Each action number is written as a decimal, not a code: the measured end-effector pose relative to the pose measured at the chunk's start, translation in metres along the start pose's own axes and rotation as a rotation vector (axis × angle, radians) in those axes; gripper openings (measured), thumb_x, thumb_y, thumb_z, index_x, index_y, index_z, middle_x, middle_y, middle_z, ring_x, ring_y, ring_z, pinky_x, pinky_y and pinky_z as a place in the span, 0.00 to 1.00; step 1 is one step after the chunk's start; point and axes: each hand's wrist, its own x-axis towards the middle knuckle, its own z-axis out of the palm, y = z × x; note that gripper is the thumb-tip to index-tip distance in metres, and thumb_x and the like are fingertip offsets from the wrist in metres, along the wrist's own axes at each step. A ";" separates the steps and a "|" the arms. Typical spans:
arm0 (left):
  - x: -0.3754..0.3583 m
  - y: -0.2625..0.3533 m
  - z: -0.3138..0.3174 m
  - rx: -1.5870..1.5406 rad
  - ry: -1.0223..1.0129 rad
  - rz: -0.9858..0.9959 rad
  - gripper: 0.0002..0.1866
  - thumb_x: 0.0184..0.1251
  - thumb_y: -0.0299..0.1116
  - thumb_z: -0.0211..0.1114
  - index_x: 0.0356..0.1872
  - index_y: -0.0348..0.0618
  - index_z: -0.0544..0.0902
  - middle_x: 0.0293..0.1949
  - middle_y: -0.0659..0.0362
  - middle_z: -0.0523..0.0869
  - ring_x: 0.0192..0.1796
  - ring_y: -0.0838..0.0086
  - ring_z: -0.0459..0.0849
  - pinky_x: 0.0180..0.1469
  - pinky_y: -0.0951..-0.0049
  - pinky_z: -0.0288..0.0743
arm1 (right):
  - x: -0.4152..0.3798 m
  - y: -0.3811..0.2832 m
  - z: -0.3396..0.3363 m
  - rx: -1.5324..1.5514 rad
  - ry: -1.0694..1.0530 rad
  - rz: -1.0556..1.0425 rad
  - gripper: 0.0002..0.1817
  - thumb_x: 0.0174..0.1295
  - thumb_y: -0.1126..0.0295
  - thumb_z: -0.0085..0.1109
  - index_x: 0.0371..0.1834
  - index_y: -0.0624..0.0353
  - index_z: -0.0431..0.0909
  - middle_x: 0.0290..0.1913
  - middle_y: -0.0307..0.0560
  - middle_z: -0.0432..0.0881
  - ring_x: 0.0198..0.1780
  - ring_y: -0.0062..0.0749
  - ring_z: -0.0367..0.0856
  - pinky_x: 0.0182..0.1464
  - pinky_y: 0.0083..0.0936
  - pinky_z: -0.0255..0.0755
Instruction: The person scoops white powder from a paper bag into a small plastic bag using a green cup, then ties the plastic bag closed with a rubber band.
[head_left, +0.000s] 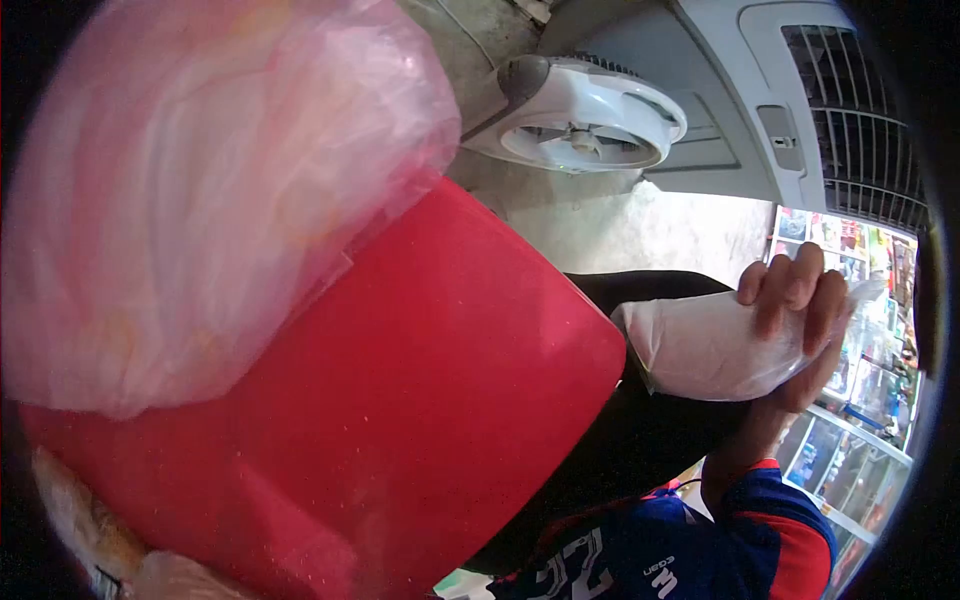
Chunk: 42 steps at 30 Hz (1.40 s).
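Observation:
My right hand (800, 310) is raised at the right, beyond my dark blue and red sleeve. Its fingers are wrapped round the upper part of a plastic bag (700, 345) with white contents. The loose, clear end of the bag sticks out past the fingers. The bag's lower end is close to the corner of a red flat-topped surface (420, 370). A large, translucent pink plastic bag (220, 200) lies over the far left part of that surface; its contents are blurred. My left hand is outside the picture.
A white fan (585, 125) stands on the floor beyond the red surface, beside a grey appliance with a vent grille (850, 120). Glass shelves (850, 455) with many goods line the right side. Plastic-wrapped items (90, 515) sit at the lower left edge.

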 end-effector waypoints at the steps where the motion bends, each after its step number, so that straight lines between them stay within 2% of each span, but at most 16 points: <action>1: -0.006 0.001 -0.004 -0.002 -0.004 -0.005 0.25 0.87 0.43 0.48 0.73 0.37 0.73 0.70 0.51 0.81 0.63 0.59 0.86 0.60 0.58 0.85 | 0.000 -0.001 0.000 0.012 0.014 -0.013 0.26 0.87 0.56 0.41 0.23 0.45 0.71 0.43 0.44 0.79 0.30 0.28 0.75 0.52 0.37 0.73; 5: -0.054 -0.006 -0.034 -0.007 0.001 -0.026 0.25 0.87 0.43 0.48 0.73 0.38 0.72 0.71 0.51 0.81 0.63 0.59 0.86 0.60 0.58 0.85 | -0.002 -0.013 0.024 0.011 0.231 0.039 0.24 0.88 0.55 0.40 0.26 0.46 0.68 0.44 0.44 0.78 0.37 0.27 0.75 0.53 0.35 0.71; 6: -0.072 -0.009 -0.045 -0.013 0.003 -0.038 0.25 0.87 0.43 0.48 0.73 0.38 0.72 0.71 0.51 0.81 0.63 0.59 0.86 0.60 0.58 0.85 | -0.005 -0.009 0.025 0.063 0.325 0.026 0.26 0.86 0.51 0.43 0.25 0.49 0.63 0.43 0.56 0.79 0.36 0.36 0.79 0.54 0.39 0.75; 12: -0.210 -0.038 -0.106 -0.103 0.055 -0.090 0.25 0.87 0.43 0.48 0.74 0.38 0.72 0.71 0.51 0.80 0.64 0.59 0.86 0.60 0.58 0.85 | -0.007 -0.016 0.036 -0.087 0.018 -0.040 0.27 0.86 0.51 0.40 0.31 0.59 0.69 0.52 0.67 0.83 0.44 0.39 0.83 0.53 0.35 0.75; 16: -0.337 -0.073 -0.125 -0.250 0.024 -0.100 0.25 0.87 0.43 0.48 0.74 0.38 0.72 0.71 0.51 0.80 0.64 0.59 0.86 0.60 0.58 0.85 | -0.003 -0.014 0.042 -0.010 -0.084 -0.054 0.27 0.87 0.52 0.39 0.32 0.61 0.70 0.53 0.63 0.84 0.46 0.37 0.83 0.54 0.34 0.75; 18: -0.401 -0.096 -0.123 -0.442 -0.059 -0.207 0.25 0.87 0.43 0.48 0.74 0.38 0.72 0.71 0.51 0.80 0.64 0.59 0.86 0.61 0.58 0.85 | 0.000 -0.020 0.052 -0.001 -0.125 -0.047 0.27 0.88 0.53 0.40 0.33 0.62 0.71 0.53 0.60 0.84 0.47 0.35 0.83 0.55 0.34 0.76; 19: -0.437 -0.091 -0.116 -0.565 -0.057 -0.356 0.26 0.86 0.42 0.52 0.76 0.38 0.71 0.74 0.52 0.77 0.70 0.59 0.81 0.68 0.55 0.80 | -0.001 -0.022 0.052 -0.006 -0.134 -0.033 0.26 0.88 0.53 0.40 0.34 0.62 0.71 0.53 0.59 0.84 0.47 0.34 0.83 0.56 0.33 0.76; 21: -0.494 -0.138 -0.106 -0.431 -0.268 -0.472 0.27 0.81 0.35 0.59 0.78 0.45 0.72 0.76 0.54 0.76 0.75 0.61 0.77 0.77 0.51 0.70 | -0.001 -0.023 0.053 0.002 -0.141 -0.020 0.25 0.88 0.54 0.41 0.35 0.62 0.72 0.54 0.57 0.84 0.48 0.33 0.83 0.56 0.33 0.76; 22: -0.518 -0.157 -0.096 0.313 -0.502 -0.141 0.28 0.77 0.30 0.61 0.77 0.46 0.74 0.74 0.53 0.79 0.74 0.62 0.77 0.77 0.54 0.71 | -0.001 -0.021 0.052 0.015 -0.136 -0.024 0.25 0.88 0.55 0.41 0.35 0.62 0.72 0.54 0.57 0.84 0.48 0.32 0.83 0.56 0.33 0.76; 23: -0.543 -0.175 -0.086 1.044 -0.527 0.277 0.30 0.73 0.26 0.64 0.76 0.47 0.76 0.72 0.52 0.82 0.74 0.64 0.78 0.76 0.56 0.72 | 0.001 -0.020 0.052 0.031 -0.135 -0.028 0.25 0.88 0.55 0.41 0.35 0.62 0.72 0.54 0.56 0.84 0.48 0.32 0.82 0.57 0.33 0.75; 24: -0.545 -0.175 -0.074 1.175 -0.482 0.329 0.30 0.73 0.26 0.64 0.76 0.47 0.76 0.72 0.52 0.82 0.73 0.64 0.78 0.76 0.56 0.72 | 0.001 -0.021 0.052 0.064 -0.134 -0.042 0.23 0.88 0.57 0.41 0.35 0.61 0.72 0.54 0.55 0.84 0.48 0.32 0.82 0.57 0.32 0.75; 25: -0.543 -0.173 -0.068 1.126 -0.442 0.263 0.29 0.73 0.26 0.63 0.76 0.47 0.76 0.72 0.52 0.82 0.73 0.63 0.78 0.76 0.56 0.72 | 0.004 -0.018 0.051 0.075 -0.139 -0.068 0.23 0.88 0.58 0.41 0.35 0.61 0.72 0.55 0.55 0.85 0.48 0.32 0.82 0.57 0.32 0.75; 27: -0.538 -0.168 -0.068 0.546 -0.291 -0.213 0.29 0.73 0.27 0.63 0.76 0.46 0.76 0.72 0.52 0.82 0.73 0.63 0.78 0.76 0.56 0.72 | 0.002 -0.010 0.046 0.087 -0.141 -0.097 0.22 0.88 0.59 0.41 0.35 0.60 0.71 0.55 0.55 0.85 0.47 0.32 0.82 0.57 0.32 0.75; 28: -0.534 -0.165 -0.070 0.305 -0.188 -0.376 0.29 0.73 0.27 0.63 0.75 0.46 0.76 0.72 0.52 0.82 0.73 0.63 0.78 0.75 0.56 0.72 | 0.000 -0.009 0.047 0.077 -0.118 -0.088 0.22 0.88 0.59 0.41 0.34 0.60 0.70 0.55 0.55 0.85 0.47 0.32 0.82 0.57 0.32 0.74; 32: -0.542 -0.164 -0.067 0.023 -0.040 -0.483 0.28 0.74 0.28 0.63 0.75 0.45 0.77 0.71 0.51 0.83 0.72 0.62 0.79 0.75 0.56 0.73 | -0.006 -0.010 0.048 0.066 -0.123 -0.073 0.22 0.88 0.59 0.41 0.35 0.60 0.70 0.54 0.54 0.85 0.47 0.32 0.82 0.57 0.32 0.74; 42: -0.556 -0.162 -0.042 -0.059 -0.015 -0.511 0.26 0.75 0.31 0.62 0.73 0.42 0.77 0.70 0.50 0.83 0.71 0.61 0.80 0.74 0.56 0.74 | -0.012 -0.014 0.056 0.041 -0.182 -0.077 0.22 0.88 0.58 0.41 0.35 0.60 0.71 0.53 0.52 0.86 0.47 0.30 0.81 0.55 0.30 0.75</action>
